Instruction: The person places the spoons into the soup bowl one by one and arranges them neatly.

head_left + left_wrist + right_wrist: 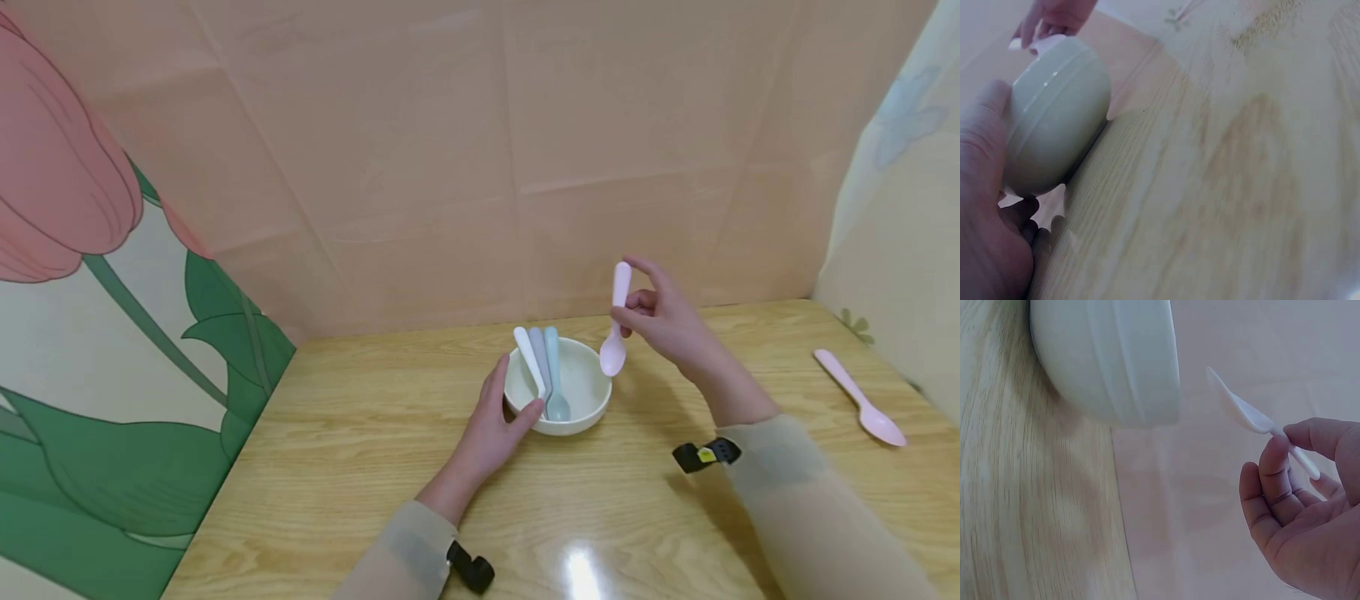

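A cream bowl (pixel 573 427) stands on the table, and my left hand (pixel 491 425) holds it by its left side, thumb at the near rim. Inside lean a white spoon (pixel 531 360), a grey-lilac spoon (pixel 538 350) and a light blue spoon (pixel 553 367), their handles up over the far left rim. My right hand (pixel 663 321) pinches a pale pink spoon (pixel 621 287) by its handle, scoop downward, at the bowl's right rim. In the right wrist view this spoon (pixel 1247 414) is apart from the bowl (pixel 1110 356).
Another pink spoon (pixel 855 392) lies on the wooden table (pixel 360 467) at the far right. A plain pinkish backdrop (pixel 412 167) rises behind the table's back edge. Printed sheets flank both sides, with a large tulip (pixel 60 150) on the left one.
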`<move>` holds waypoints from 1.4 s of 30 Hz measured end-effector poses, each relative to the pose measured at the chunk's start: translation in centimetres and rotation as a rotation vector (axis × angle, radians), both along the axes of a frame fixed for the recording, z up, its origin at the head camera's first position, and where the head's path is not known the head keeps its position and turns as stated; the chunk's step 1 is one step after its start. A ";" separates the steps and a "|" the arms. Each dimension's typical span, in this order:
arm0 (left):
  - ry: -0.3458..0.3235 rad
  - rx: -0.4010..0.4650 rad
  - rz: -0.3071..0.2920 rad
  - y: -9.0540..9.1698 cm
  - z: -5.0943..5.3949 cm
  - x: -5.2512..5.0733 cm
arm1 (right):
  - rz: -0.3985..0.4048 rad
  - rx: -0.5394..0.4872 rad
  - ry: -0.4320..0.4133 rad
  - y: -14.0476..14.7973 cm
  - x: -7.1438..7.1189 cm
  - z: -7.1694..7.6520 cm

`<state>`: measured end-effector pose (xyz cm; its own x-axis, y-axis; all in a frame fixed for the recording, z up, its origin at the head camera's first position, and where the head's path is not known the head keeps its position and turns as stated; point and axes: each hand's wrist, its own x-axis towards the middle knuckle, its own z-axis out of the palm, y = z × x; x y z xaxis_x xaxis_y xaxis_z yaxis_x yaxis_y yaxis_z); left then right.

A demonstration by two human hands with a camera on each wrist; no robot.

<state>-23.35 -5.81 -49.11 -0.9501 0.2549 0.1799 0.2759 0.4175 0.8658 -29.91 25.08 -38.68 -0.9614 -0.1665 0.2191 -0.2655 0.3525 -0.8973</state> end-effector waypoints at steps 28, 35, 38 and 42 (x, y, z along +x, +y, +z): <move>-0.025 -0.023 0.006 -0.4 0.3 0.2 | 0.074 0.067 -0.030 -3.7 0.7 -1.0; -0.041 -0.033 0.007 -0.4 0.4 0.2 | 0.106 0.065 -0.024 -4.3 0.8 -1.3; -0.044 -0.031 0.007 -0.3 0.3 0.1 | 0.110 0.074 -0.023 -4.5 0.9 -1.5; -0.045 -0.029 0.006 -0.3 0.3 0.1 | 0.102 0.100 -0.018 -4.7 0.9 -1.8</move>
<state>-23.28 -6.11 -48.77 -0.9587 0.2533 0.1293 0.2339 0.4441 0.8649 -29.04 20.35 -40.48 -0.9419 -0.2840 0.1791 -0.2887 0.4126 -0.8640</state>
